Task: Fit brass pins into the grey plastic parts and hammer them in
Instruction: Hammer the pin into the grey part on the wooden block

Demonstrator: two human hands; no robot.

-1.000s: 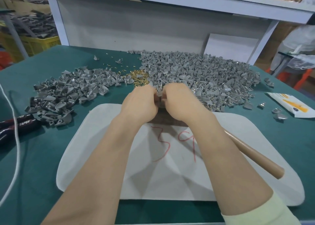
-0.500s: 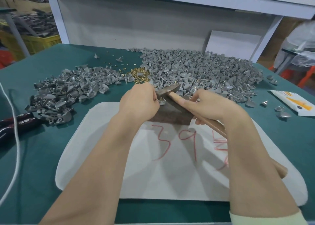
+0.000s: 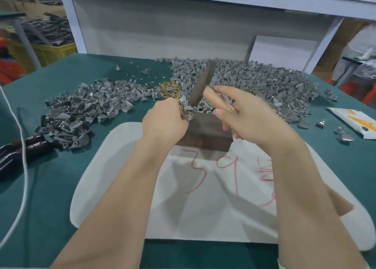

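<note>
Hammer (image 3: 201, 85) tilted aloft, gripped in right hand (image 3: 254, 117).

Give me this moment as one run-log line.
step: hammering | left hand: holds part on block | right hand: grips hammer, head above part | pins: pile beyond block

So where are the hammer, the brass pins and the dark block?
hammer (image 3: 201, 86): head view, on its metal head.
brass pins (image 3: 164, 86): head view, middle of the heap.
dark block (image 3: 205, 125): head view, its bare top face.

green table (image 3: 53, 203): white mat (image 3: 122, 187), grey parts heap (image 3: 81, 110) left, bigger heap (image 3: 264, 85) right, brass pins (image 3: 168, 87) between, pliers (image 3: 30, 146).
</note>
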